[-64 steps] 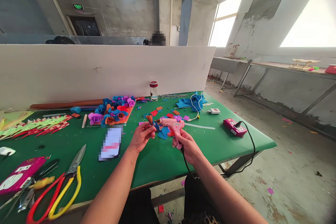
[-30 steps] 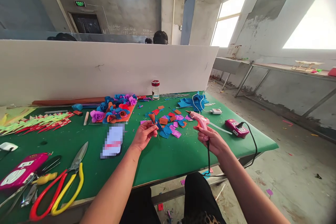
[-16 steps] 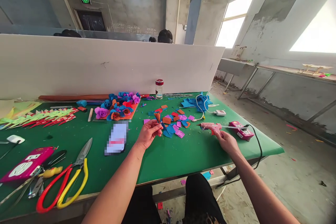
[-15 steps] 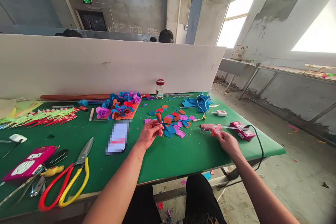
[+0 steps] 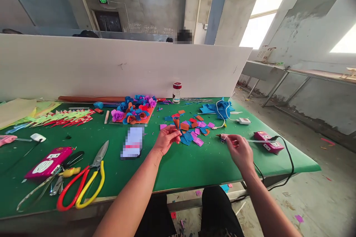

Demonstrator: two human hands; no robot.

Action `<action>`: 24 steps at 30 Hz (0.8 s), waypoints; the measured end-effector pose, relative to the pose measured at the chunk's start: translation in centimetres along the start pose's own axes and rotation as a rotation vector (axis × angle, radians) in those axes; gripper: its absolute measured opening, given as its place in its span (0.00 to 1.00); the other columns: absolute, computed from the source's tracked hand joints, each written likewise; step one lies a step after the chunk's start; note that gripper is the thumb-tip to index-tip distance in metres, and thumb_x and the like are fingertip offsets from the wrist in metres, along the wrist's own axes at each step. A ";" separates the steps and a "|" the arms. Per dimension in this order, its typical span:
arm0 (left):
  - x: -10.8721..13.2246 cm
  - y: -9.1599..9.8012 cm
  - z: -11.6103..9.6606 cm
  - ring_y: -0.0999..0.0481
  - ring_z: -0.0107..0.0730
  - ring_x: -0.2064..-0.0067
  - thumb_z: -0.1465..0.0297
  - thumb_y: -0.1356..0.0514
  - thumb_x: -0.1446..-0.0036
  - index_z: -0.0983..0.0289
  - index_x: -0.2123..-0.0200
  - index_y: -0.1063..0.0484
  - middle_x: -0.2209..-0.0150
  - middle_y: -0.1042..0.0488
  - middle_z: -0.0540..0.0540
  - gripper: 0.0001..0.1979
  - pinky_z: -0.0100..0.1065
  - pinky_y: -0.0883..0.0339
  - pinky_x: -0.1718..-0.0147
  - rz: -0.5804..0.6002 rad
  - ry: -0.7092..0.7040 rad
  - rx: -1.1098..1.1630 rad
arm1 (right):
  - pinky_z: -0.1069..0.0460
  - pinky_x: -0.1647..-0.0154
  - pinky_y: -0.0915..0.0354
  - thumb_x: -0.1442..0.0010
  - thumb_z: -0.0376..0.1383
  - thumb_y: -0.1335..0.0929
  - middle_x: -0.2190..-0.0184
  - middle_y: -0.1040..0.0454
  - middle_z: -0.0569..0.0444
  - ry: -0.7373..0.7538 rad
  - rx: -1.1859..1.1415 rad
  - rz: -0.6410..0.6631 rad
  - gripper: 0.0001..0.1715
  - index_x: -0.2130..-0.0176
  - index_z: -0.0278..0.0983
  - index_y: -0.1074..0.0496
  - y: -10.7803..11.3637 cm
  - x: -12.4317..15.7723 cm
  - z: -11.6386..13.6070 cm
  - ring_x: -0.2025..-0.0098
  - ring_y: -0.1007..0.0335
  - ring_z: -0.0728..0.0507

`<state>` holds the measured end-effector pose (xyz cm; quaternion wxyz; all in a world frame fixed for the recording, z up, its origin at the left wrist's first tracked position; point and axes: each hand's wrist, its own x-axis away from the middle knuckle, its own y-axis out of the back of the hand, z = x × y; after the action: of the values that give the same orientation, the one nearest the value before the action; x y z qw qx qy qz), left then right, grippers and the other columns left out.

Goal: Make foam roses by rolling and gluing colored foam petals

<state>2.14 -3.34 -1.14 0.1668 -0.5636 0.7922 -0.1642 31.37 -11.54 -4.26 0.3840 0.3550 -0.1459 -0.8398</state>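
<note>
Near the middle of the green table, my left hand (image 5: 167,140) pinches a small rolled orange and blue paper piece (image 5: 176,122) between thumb and fingertips. My right hand (image 5: 239,151) is closed over the body of a pink glue gun (image 5: 223,136). The gun's dark nozzle points left, towards the paper piece but apart from it. A clear glue stick sticks out behind the gun to the right; my fingers hide most of its body and handle. Loose paper petals (image 5: 198,141) in blue, orange, red and purple lie scattered between and beyond the hands.
Paper roses (image 5: 130,118), a phone (image 5: 132,143), large scissors (image 5: 97,163) and a pink power socket (image 5: 50,163) are to the left. Another pink socket (image 5: 268,142) with a black cord stands right. At the back are a red-lidded jar (image 5: 177,93) and a white partition (image 5: 125,66).
My right hand has shifted from the glue gun's handle up over its body, covering more of it. My left hand keeps its pinch on the paper piece. The camera view has swung slightly left.
</note>
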 end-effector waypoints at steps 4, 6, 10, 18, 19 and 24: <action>0.1 -0.1 0.0 0.27 0.27 0.79 0.69 0.25 0.63 0.64 0.69 0.29 0.75 0.22 0.51 0.19 0.29 0.34 0.80 -0.015 -0.003 -0.014 | 0.48 0.64 0.33 0.40 0.50 0.34 0.64 0.24 0.47 -0.015 -0.426 0.138 0.20 0.60 0.36 0.26 -3.4 2.0 4.9 0.64 0.29 0.42; 0.1 -0.1 -0.1 0.27 0.27 0.79 0.69 0.25 0.63 0.64 0.69 0.29 0.75 0.22 0.51 0.19 0.29 0.34 0.79 -0.017 -0.003 -0.020 | 0.49 0.64 0.34 0.40 0.47 0.34 0.63 0.24 0.48 -0.006 -0.486 0.123 0.18 0.59 0.36 0.26 -5.1 3.0 7.0 0.63 0.30 0.42; 0.1 -0.1 0.0 0.26 0.27 0.78 0.68 0.25 0.63 0.64 0.68 0.29 0.75 0.22 0.51 0.19 0.29 0.33 0.78 -0.013 -0.010 -0.050 | 0.49 0.62 0.34 0.38 0.44 0.36 0.61 0.26 0.49 0.002 -0.593 0.097 0.15 0.58 0.37 0.27 -8.3 4.2 10.0 0.61 0.31 0.44; 0.0 -0.2 0.2 0.26 0.26 0.78 0.67 0.25 0.62 0.65 0.66 0.26 0.75 0.23 0.49 0.19 0.29 0.32 0.78 -0.011 -0.042 -0.091 | 0.48 0.57 0.35 0.37 0.41 0.37 0.57 0.26 0.48 -0.019 -0.676 0.078 0.14 0.56 0.37 0.29 -11.4 4.3 11.4 0.58 0.31 0.43; 0.0 -0.2 0.2 0.26 0.26 0.78 0.67 0.25 0.62 0.65 0.67 0.26 0.75 0.23 0.50 0.19 0.29 0.32 0.78 -0.016 -0.042 -0.092 | 0.48 0.57 0.35 0.37 0.41 0.37 0.57 0.27 0.49 0.005 -0.658 0.081 0.13 0.56 0.38 0.29 -11.3 4.3 11.3 0.58 0.31 0.43; 0.0 -0.3 0.3 0.27 0.26 0.78 0.65 0.25 0.62 0.66 0.73 0.26 0.75 0.23 0.50 0.16 0.30 0.30 0.76 -0.023 -0.029 -0.110 | 0.48 0.56 0.35 0.37 0.37 0.39 0.57 0.27 0.49 0.123 -0.623 0.098 0.14 0.55 0.39 0.27 -10.7 4.5 11.3 0.56 0.32 0.42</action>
<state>2.56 -3.41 -1.32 0.1454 -0.5832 0.7910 -0.1142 15.55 -8.13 -3.99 0.5224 0.2627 0.1248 -0.8016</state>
